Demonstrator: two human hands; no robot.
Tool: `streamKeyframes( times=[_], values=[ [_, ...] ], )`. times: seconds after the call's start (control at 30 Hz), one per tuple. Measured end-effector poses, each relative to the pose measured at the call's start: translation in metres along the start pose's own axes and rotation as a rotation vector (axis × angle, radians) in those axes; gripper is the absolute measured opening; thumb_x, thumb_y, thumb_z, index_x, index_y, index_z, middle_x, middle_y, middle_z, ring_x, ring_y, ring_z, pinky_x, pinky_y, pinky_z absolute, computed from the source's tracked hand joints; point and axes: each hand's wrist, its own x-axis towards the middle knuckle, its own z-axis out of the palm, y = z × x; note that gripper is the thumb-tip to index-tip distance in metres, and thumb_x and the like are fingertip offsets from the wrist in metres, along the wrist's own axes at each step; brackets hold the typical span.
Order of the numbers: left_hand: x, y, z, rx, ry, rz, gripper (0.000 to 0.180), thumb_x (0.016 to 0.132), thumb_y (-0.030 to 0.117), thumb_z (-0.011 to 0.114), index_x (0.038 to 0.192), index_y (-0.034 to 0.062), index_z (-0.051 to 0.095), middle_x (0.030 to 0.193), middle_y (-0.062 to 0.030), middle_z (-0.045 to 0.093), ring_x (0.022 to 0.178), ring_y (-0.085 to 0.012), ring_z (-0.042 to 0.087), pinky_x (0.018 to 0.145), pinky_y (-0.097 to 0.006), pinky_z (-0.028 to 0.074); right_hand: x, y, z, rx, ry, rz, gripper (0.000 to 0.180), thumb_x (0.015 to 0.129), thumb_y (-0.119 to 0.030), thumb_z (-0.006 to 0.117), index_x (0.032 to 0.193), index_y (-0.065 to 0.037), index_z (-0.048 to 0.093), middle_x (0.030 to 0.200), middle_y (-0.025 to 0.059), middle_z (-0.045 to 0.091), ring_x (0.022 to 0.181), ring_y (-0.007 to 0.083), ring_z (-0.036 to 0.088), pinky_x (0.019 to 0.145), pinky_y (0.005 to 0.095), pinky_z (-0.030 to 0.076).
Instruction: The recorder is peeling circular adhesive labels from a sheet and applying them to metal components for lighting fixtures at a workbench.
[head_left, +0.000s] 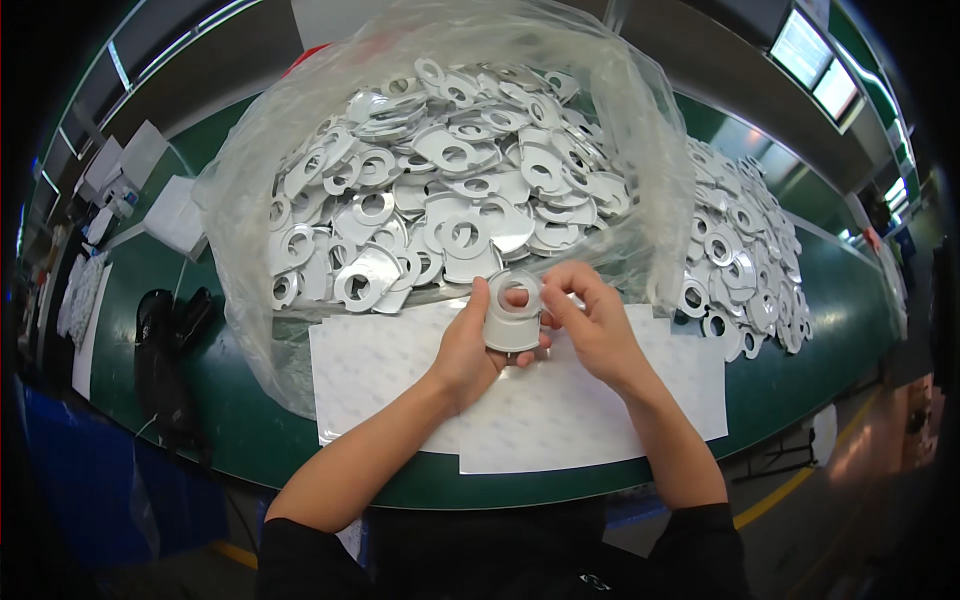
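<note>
The flat ring (512,312) at the frame's centre looks like matt grey-white plastic or film, smooth. Those heaped in the clear, glossy, crinkled plastic bag (250,170) above shine silvery. White sheets (560,420) below look like matt dotted paper. The green table (820,330) is smooth, faintly glossy.

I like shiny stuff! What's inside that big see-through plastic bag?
The plastic bag holds a heap of flat silvery plates, each with a round hole. Only the top layer shows; anything buried underneath is covered.
</note>
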Motion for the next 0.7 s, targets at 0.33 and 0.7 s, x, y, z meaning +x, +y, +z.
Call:
streamKeyframes(
  times=[0.33,0.7],
  values=[
    [0.0000,-0.0024,-0.0058,0.010,-0.025,0.027,0.059,0.097,0.052,0.014,0.108,0.0072,0.050,0.102,-0.0111,0.058,0.082,-0.0196,0.058,0.061,-0.029,0.042,0.0004,0.0051,0.0047,0.098,-0.092,0.115,0.012,0.091,-0.012,0.054,0.088,0.000,0.053,0.094,0.0037,0.049,0.061,0.0079,0.051,0.057,0.0216,0.044],
    [0.0010,-0.0033,-0.0072,-0.008,-0.023,0.035,0.059,0.096,0.053,0.017,0.112,0.0050,0.049,0.100,-0.0134,0.057,0.084,-0.0210,0.059,0.059,-0.029,0.042,0.0011,0.0064,0.0046,0.114,-0.094,0.115,0.013,0.090,-0.013,0.055,0.087,0.000,0.053,0.095,0.0040,0.049,0.061,0.0076,0.051,0.058,0.0213,0.045]
  ],
)
